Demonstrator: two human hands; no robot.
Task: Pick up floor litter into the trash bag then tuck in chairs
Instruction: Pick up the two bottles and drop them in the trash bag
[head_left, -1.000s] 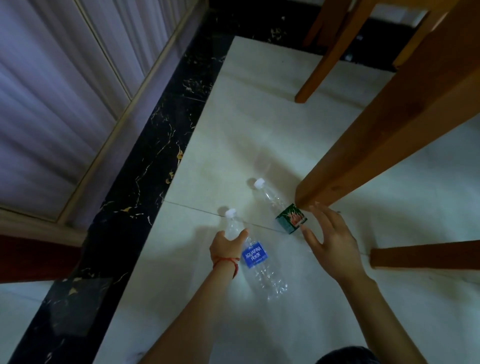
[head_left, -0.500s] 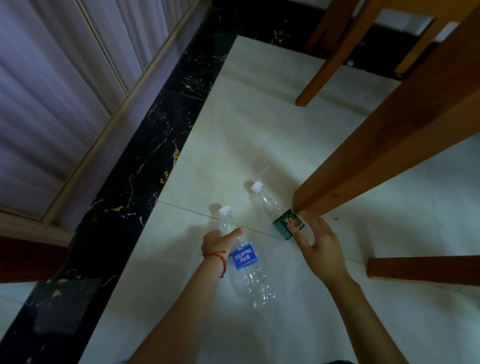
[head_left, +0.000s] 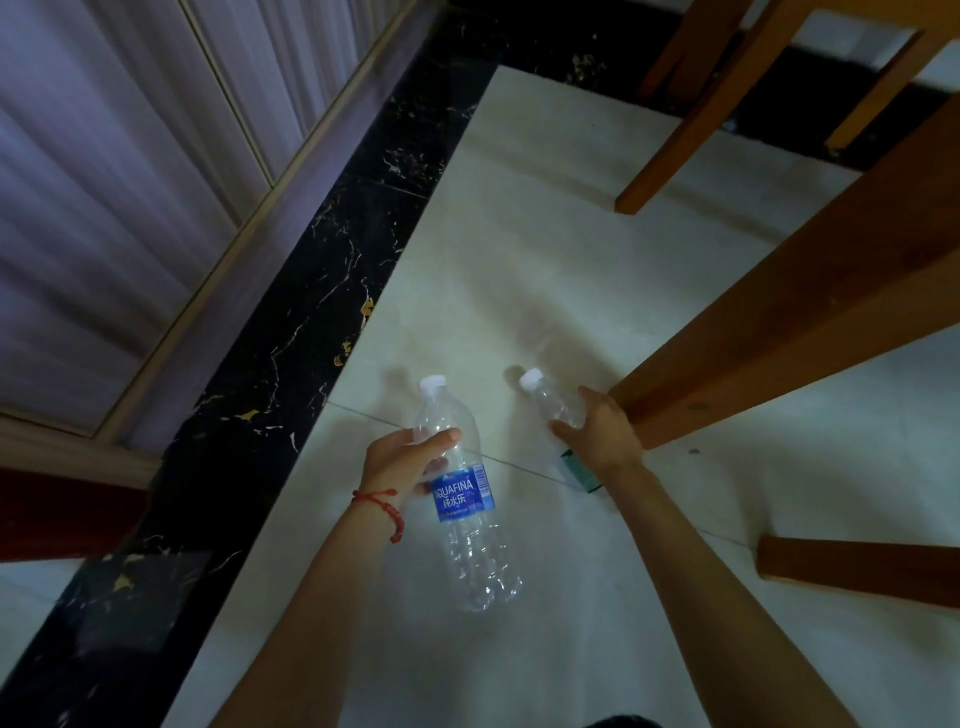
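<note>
**Both Hands on the Bottles**

Since the earlier frame, the right hand (head_left: 597, 434) had closed over the green-labelled bottle (head_left: 553, 402), fingers curled round its middle. That bottle lay at centre frame beside the wooden table leg (head_left: 779, 332), its white cap toward the upper left. Meanwhile the left hand (head_left: 402, 460) gripped the Aquafina bottle (head_left: 462, 499) near its shoulder, long axis running bottom to top of the frame, cap uppermost, over the pale floor tile (head_left: 519, 260).
</note>
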